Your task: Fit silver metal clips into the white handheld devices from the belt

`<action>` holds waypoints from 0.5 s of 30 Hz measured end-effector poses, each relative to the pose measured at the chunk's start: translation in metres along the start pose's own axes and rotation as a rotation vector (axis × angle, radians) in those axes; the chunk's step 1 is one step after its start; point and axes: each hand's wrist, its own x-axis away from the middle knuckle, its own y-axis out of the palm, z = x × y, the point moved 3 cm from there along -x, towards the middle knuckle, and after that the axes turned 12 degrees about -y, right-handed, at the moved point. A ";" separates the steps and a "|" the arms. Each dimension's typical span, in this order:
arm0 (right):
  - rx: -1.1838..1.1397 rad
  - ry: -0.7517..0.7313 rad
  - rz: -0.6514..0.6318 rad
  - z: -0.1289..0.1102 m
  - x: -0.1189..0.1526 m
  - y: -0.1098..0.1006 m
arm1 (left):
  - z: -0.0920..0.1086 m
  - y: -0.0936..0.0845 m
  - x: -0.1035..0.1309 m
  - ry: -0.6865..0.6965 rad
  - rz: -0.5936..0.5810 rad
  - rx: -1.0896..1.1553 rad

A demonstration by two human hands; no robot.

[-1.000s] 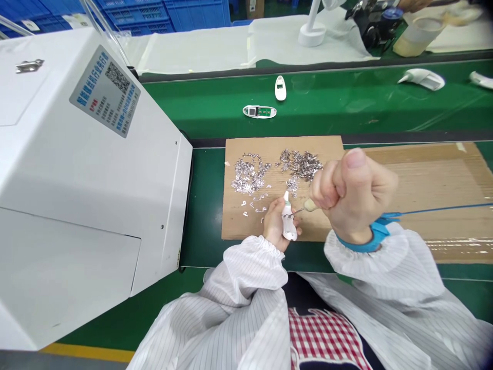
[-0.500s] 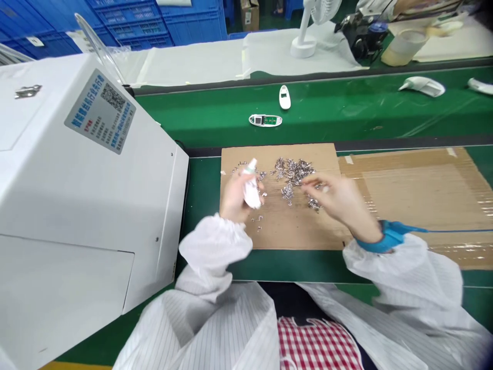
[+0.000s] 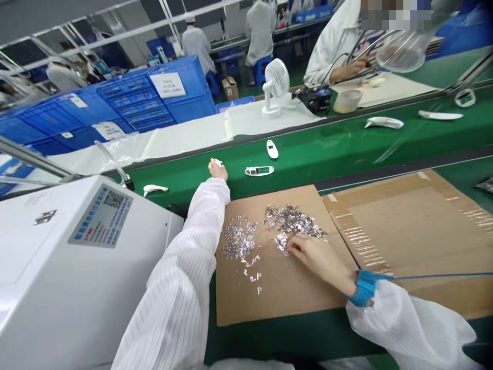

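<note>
Left hand (image 3: 218, 170) grasps the white casing (image 3: 217, 162), likely light, rigid, slippery; hold its sides. Metal clips (image 3: 281, 241) lie beside the right hand (image 3: 314, 255); its grasp cannot be determined.

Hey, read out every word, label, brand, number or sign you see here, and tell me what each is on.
Label on the white machine: Chinese lines and a QR code, too blurred to quote surely.
Large paper on the blue crates: printed lines, too small to read surely.
Smaller papers on the crates: too small to read.
White part in the left hand: no text visible.
</note>
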 end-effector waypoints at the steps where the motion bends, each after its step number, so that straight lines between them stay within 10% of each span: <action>1: 0.035 0.005 0.008 0.000 0.001 0.000 | 0.003 0.007 0.000 0.045 0.017 -0.053; 9: 0.136 -0.056 -0.094 -0.013 0.002 -0.004 | 0.008 0.088 -0.001 0.027 0.035 -0.810; 15: 0.227 0.125 -0.096 -0.011 0.012 -0.014 | 0.000 0.134 0.002 -0.162 0.036 -0.585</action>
